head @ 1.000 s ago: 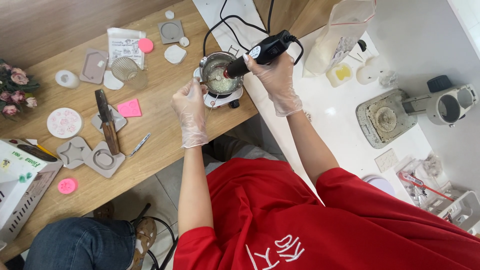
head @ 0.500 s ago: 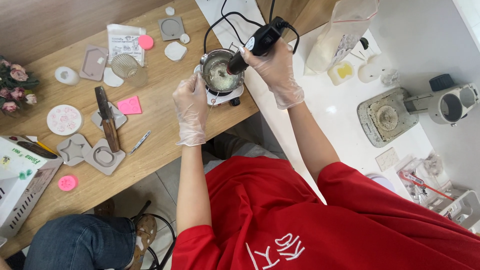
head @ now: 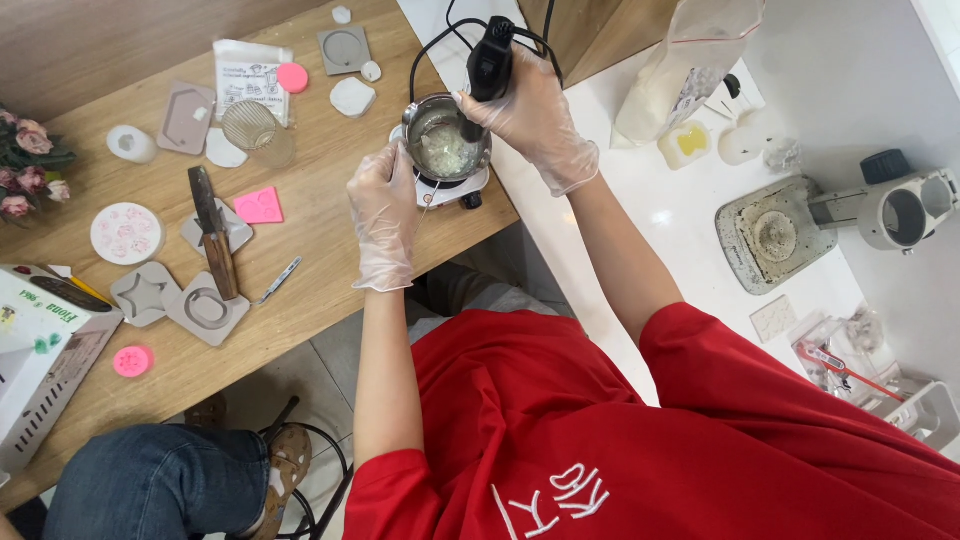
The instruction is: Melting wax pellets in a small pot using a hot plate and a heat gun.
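A small metal pot (head: 424, 118) with pale flaky wax inside sits on a little white hot plate (head: 447, 193) at the wooden table's right end. My gloved right hand (head: 530, 120) grips a black corded heat tool (head: 489, 65), its nozzle pointing steeply down into the pot. My gloved left hand (head: 382, 205) is closed at the pot's near-left rim, seemingly on its handle, which the glove hides.
Grey silicone moulds (head: 208, 311), pink pieces (head: 259, 206), a wooden-handled knife (head: 212, 238), a ribbed glass (head: 252, 130) and a flat box (head: 40, 350) lie on the table to the left. A plastic bag (head: 690, 60), yellow-filled mould (head: 684, 143) and grey scale (head: 768, 235) stand on the white counter.
My right hand has swung the heat tool from a low slant to nearly upright over the pot. My left hand has stayed at the pot's rim.
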